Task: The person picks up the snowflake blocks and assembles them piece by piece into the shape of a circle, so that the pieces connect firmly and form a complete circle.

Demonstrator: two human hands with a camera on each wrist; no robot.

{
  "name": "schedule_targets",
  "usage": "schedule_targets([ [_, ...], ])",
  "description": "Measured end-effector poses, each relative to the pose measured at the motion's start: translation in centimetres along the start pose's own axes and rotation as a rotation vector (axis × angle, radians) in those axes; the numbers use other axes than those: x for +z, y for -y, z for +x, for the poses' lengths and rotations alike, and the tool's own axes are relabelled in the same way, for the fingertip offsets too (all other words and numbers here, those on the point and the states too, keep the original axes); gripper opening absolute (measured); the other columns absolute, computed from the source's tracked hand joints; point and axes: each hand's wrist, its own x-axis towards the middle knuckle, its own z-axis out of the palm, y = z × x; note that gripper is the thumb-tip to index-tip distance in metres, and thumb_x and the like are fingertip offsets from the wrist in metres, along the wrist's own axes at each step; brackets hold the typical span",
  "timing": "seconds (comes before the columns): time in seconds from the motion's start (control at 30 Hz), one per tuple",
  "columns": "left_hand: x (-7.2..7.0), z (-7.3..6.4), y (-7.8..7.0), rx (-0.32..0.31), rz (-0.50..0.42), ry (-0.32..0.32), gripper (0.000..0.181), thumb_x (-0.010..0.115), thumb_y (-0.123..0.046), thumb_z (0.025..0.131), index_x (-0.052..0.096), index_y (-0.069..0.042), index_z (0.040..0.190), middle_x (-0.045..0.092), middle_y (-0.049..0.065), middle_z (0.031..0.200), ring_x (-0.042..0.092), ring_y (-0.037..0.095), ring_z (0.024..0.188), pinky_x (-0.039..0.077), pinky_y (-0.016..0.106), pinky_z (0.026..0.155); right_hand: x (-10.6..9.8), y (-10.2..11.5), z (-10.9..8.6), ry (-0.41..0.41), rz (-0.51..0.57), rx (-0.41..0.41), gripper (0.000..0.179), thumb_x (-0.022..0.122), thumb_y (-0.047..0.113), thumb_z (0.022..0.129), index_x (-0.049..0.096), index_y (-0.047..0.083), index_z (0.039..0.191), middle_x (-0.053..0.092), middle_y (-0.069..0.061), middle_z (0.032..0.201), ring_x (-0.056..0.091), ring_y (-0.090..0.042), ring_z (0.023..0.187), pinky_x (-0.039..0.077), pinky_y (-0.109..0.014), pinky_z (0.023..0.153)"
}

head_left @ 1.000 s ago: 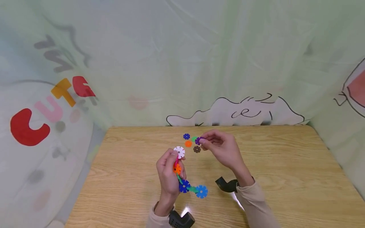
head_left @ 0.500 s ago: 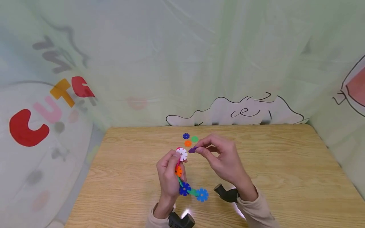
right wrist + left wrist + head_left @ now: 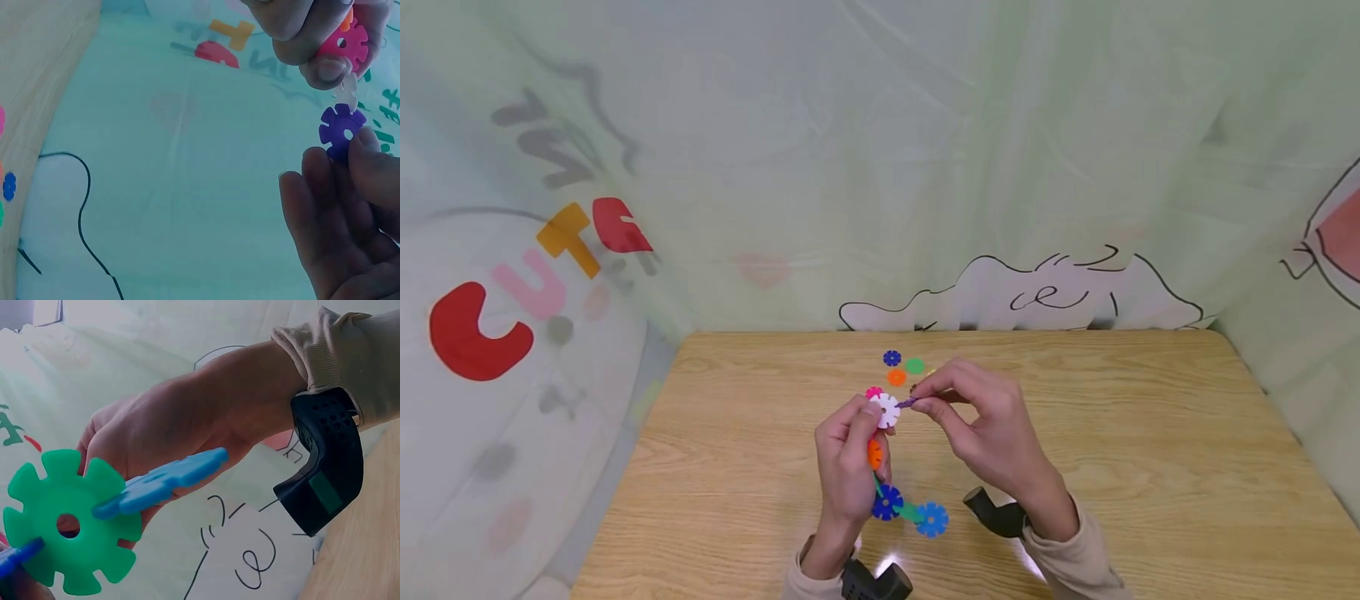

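Left hand [image 3: 848, 467] grips a chain of slotted plastic snowflake discs [image 3: 895, 492] upright above the wooden table [image 3: 1150, 467], white top disc [image 3: 886, 410] exposed. Right hand [image 3: 985, 425] pinches a purple notched disc [image 3: 340, 128] edge-on against it, apparently slot-to-slot. Loose discs [image 3: 901, 368] lie beyond.

Left hand [image 3: 848, 467] grips a chain of interlocked discs [image 3: 891, 492] above the wooden surface [image 3: 1150, 467], white disc [image 3: 886, 410] at the top, orange, dark blue, green and light blue below. Right hand [image 3: 981, 425] pinches a purple disc [image 3: 906, 402] edge-on against the white disc's rim. Loose blue [image 3: 892, 358], green [image 3: 914, 365] and orange [image 3: 897, 377] discs lie just beyond the hands.
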Motion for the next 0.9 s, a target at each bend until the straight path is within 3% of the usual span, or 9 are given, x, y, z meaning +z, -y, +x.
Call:
schedule_targets([
  [0.23, 0.0, 0.0, -0.2, -0.062, 0.022, 0.022, 0.037, 0.042, -0.008, 0.109, 0.059, 0.008, 0.08, 0.038, 0.017, 0.049, 0.041, 0.009, 0.036, 0.038, 0.02, 0.034, 0.1, 0.6, 0.0, -0.029, -0.109, -0.102, 0.021, 0.085, -0.007, 0.081, 0.075, 0.007, 0.093, 0.075, -0.002, 0.09, 0.074, -0.017, 0.082, 0.062, -0.02, 0.08],
  [0.43, -0.1, 0.0, -0.2, -0.105, 0.003, 0.036, 0.038, 0.042, -0.01, 0.109, 0.056, 0.012, 0.081, 0.037, 0.012, 0.048, 0.041, 0.007, 0.036, 0.037, 0.019, 0.035, 0.7, 0.5, 0.0, -0.074, -0.126, -0.179, 0.022, 0.086, -0.009, 0.077, 0.074, 0.005, 0.089, 0.072, -0.003, 0.084, 0.073, -0.017, 0.074, 0.063, -0.025, 0.07],
  [0.7, -0.2, 0.2, -0.1, -0.125, -0.011, 0.056, 0.038, 0.042, -0.011, 0.11, 0.057, 0.009, 0.081, 0.039, 0.008, 0.048, 0.043, 0.007, 0.037, 0.037, 0.018, 0.036, 0.9, 0.3, -0.1, -0.078, -0.091, -0.131, 0.025, 0.086, -0.014, 0.075, 0.075, 0.005, 0.086, 0.073, -0.003, 0.082, 0.073, -0.016, 0.072, 0.063, -0.022, 0.073],
  [0.9, -0.5, 0.6, 0.3, -0.113, -0.031, 0.049, 0.041, 0.041, -0.013, 0.11, 0.054, 0.012, 0.08, 0.041, 0.0, 0.047, 0.042, 0.006, 0.036, 0.036, 0.017, 0.036, 0.5, -0.4, 0.0, 0.005, -0.014, -0.09, 0.025, 0.087, -0.011, 0.077, 0.076, 0.007, 0.09, 0.075, -0.001, 0.087, 0.074, -0.014, 0.077, 0.061, -0.017, 0.076],
])
